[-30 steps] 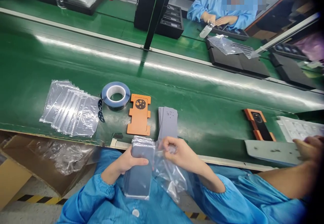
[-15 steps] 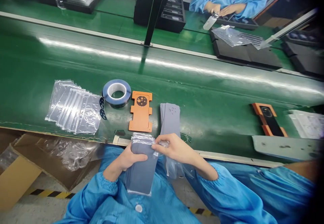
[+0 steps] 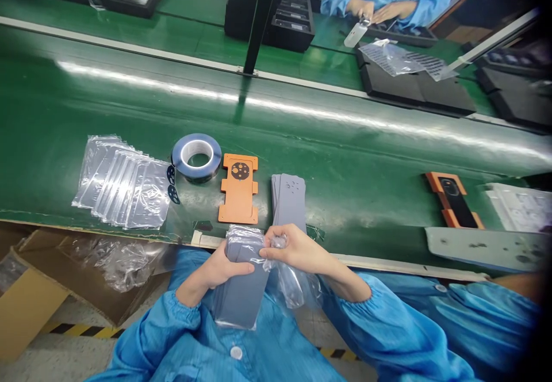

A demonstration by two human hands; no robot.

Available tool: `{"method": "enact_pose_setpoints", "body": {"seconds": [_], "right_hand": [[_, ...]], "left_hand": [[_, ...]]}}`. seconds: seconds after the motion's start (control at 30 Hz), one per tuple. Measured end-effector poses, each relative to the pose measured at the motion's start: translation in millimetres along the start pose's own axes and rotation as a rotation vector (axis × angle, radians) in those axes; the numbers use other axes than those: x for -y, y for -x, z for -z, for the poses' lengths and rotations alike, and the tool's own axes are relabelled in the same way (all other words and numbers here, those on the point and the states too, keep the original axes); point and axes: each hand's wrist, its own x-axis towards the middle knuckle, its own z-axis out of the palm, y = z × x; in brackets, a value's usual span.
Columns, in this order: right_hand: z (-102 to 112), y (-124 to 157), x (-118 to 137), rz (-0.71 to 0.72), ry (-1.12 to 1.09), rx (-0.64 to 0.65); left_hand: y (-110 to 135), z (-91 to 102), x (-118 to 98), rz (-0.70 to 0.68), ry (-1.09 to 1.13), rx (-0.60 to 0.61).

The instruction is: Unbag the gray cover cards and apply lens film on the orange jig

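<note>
Panels, grey and flat, form a stack (image 3: pixel 241 298) held over the person's lap, just off the bench edge. The stack's long axis runs away from the body toward the green bench (image 3: pixel 353 198), its near end leaning slightly left; the far end, where clear film bunches and crinkles, points at the orange fixture (image 3: pixel 238 201). Its broad face is turned up toward the head camera, and the lower layers fan out a little along the left side.

The left hand (image 3: pixel 218 270) grasps the stack from its left edge, thumb laid across the face; the fingers underneath are hidden. The right hand (image 3: pixel 299 249) pinches crumpled clear plastic (image 3: pixel 293 290) beside the stack's upper right edge, and the rest of that plastic hangs below the palm.

On the bench, just beyond the right hand, more grey panels (image 3: pixel 291 201) lie overlapped, their end with small holes pointing away from the person. The orange fixture lies left of them, lengthwise in nearly the same direction, with a tape roll (image 3: pixel 185 169) near its upper left corner.
</note>
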Motion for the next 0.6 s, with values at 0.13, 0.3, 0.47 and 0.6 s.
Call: {"method": "enact_pose_setpoints", "body": {"seconds": [0.13,0.3,0.47,0.6], "right_hand": [[8.1,3.7,1.2,0.013,-0.018,0.025],[10.7,8.3,3.7,0.039,-0.033,-0.028],[4.8,8.9,3.1,0.016,-0.019,-0.014],[-1.2,6.8,1.6,-0.003,0.072,-0.038]], "left_hand": [[-1.7,1.6,0.7,0.022,-0.015,0.033],[-2.3,1.3,0.5,0.025,-0.019,0.052],[-1.9,0.3,-0.1,0.014,0.009,0.076],[-2.2,-0.9,-0.7,0.019,-0.016,0.053]]}}
